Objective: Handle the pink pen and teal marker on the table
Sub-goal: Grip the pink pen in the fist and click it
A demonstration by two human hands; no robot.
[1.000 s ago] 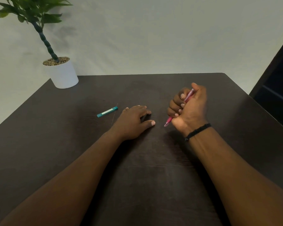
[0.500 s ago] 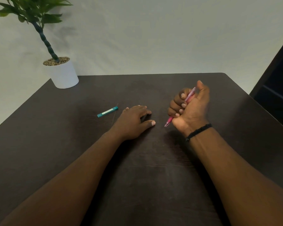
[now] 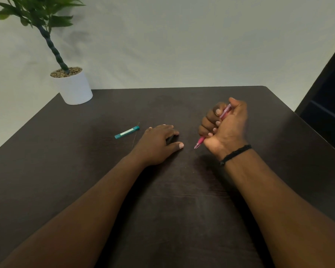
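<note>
1. While the right hand (image 3: 225,128) is curling into a fist, its fingers (image 3: 211,120) are clenching the pink pen (image 3: 200,141), whose tip is poking out below the little finger, toward the table (image 3: 182,200).
2. Palm down, the left hand (image 3: 156,145) is lying flat, fingers relaxed and grasping nothing.
3. Just beyond those fingertips, to their left, the teal marker (image 3: 126,132) is lying apart on the table.

potted plant (image 3: 72,86), dark table (image 3: 182,209), black bracelet (image 3: 235,154)
</note>
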